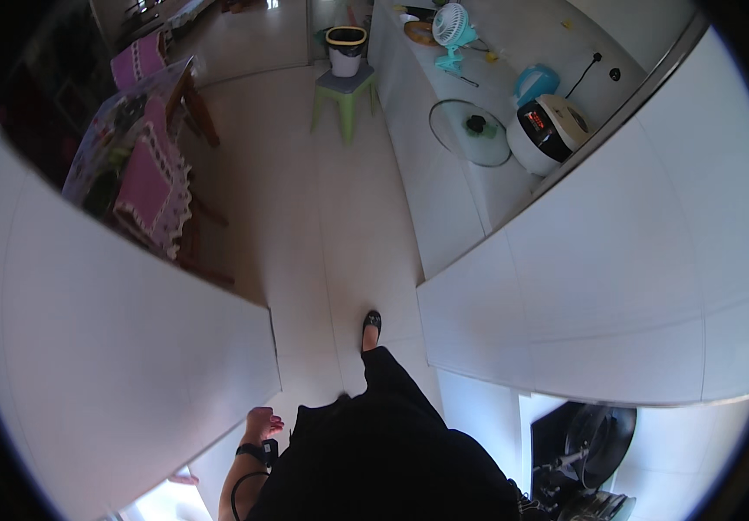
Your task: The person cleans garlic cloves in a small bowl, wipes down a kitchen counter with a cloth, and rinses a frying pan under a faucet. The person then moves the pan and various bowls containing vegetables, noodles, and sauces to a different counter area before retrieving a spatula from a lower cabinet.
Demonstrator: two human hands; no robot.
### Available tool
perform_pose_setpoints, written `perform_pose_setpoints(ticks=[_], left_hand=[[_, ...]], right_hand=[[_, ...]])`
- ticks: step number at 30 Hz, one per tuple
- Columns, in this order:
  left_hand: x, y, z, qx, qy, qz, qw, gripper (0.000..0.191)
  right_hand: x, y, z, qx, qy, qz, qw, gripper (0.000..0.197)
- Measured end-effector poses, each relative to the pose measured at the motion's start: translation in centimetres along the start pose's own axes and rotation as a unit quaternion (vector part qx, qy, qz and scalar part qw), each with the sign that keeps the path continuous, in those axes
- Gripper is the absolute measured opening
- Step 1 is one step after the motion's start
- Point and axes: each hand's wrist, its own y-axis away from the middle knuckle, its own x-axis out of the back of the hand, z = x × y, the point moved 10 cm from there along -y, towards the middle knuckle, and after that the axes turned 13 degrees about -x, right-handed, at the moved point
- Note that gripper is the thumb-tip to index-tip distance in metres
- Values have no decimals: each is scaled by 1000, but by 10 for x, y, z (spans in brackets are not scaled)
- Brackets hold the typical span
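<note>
My left hand [264, 423] hangs beside my body near the edge of a white wall [153, 345], its fingers curled. I see nothing held in it, though the inside of the palm is hidden. A black strap with a small box [269, 450] is around that wrist, and a dark cable loops by the forearm. My right hand is out of view. Ahead of me, one foot in a black shoe [372, 319] is on the pale tiled floor [296, 215], in a passage between two white walls.
Right: a counter [443, 98] with a glass lid [452, 137], rice cooker [544, 133] and turquoise clip fan [451, 29]. Ahead: a green-legged stool [345, 91] bearing a bin [346, 62]. Left: a covered chair [150, 189] and table [78, 166]. Lower right: a black wok [609, 443].
</note>
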Motion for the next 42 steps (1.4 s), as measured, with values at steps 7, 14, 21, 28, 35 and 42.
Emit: perform_pose_setpoints(ticks=[7,14,21,28,35,42], left_hand=[[-64,-64,149,-398,-647,-106,642,22],[-63,-120,252,-478,-585,-21,655,41],[-58,-191,326,-393,-565,-25,725,32],[-24,-296,462,-241,-429,-40,869,23],[0,-423,753,-155,124,65,978,24],[-18,-464,1016,-236,28,51,970,27]], right_hand=[[23,-95,-189,92,64,-78,991,27],[189,-147,-423,193,94,51,975,24],[407,-152,-595,228,-169,164,945,8],[455,-165,-702,111,-124,131,977,6],[511,-139,-873,141,-52,91,984,8],[570,-160,-1041,122,41,79,988,18]])
